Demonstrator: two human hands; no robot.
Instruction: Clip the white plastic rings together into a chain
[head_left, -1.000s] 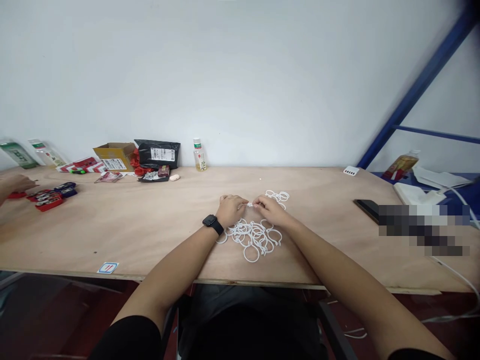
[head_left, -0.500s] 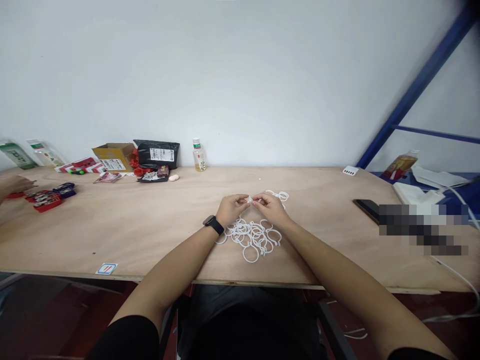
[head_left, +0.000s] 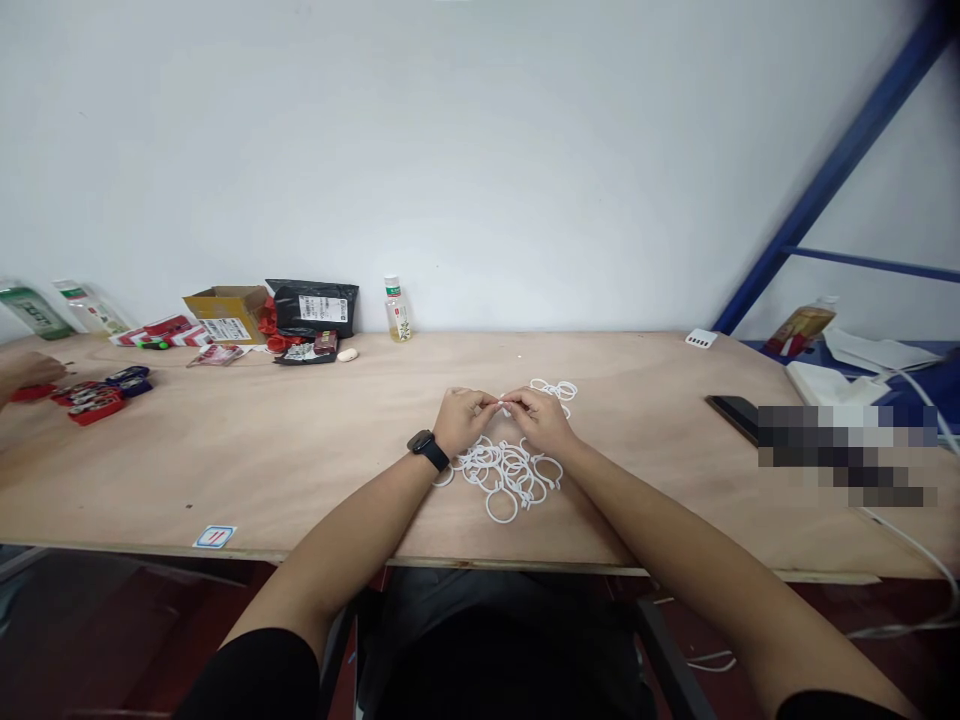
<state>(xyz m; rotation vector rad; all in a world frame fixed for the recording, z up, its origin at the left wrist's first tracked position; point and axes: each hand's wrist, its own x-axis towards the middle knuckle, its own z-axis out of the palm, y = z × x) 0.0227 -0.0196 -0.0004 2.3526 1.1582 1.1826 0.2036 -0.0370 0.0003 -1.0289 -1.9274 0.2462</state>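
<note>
My left hand [head_left: 463, 420] and my right hand [head_left: 538, 418] meet fingertip to fingertip above the table. Both are closed in a pinch on a small white piece [head_left: 504, 405], apparently a white curtain ring, mostly hidden by the fingers. Just below my hands lies a loose pile of white plastic curtain rings [head_left: 502, 505], each with a small eyelet on its rim. Behind my right hand, a smaller group of white rings [head_left: 568, 391] rests on the wood.
A wooden table [head_left: 315, 470] carries a bottle [head_left: 398, 312], a black parcel bag [head_left: 322, 308] and a cardboard box [head_left: 229, 312] along the wall. At far left, another person's hand [head_left: 30, 372] is near red trays [head_left: 96, 405]. A phone [head_left: 731, 412] lies right.
My fingertips have shifted slightly around the small white piece, which shows less now. The ring piles look the same. The other person's hand at the left has moved a little.
</note>
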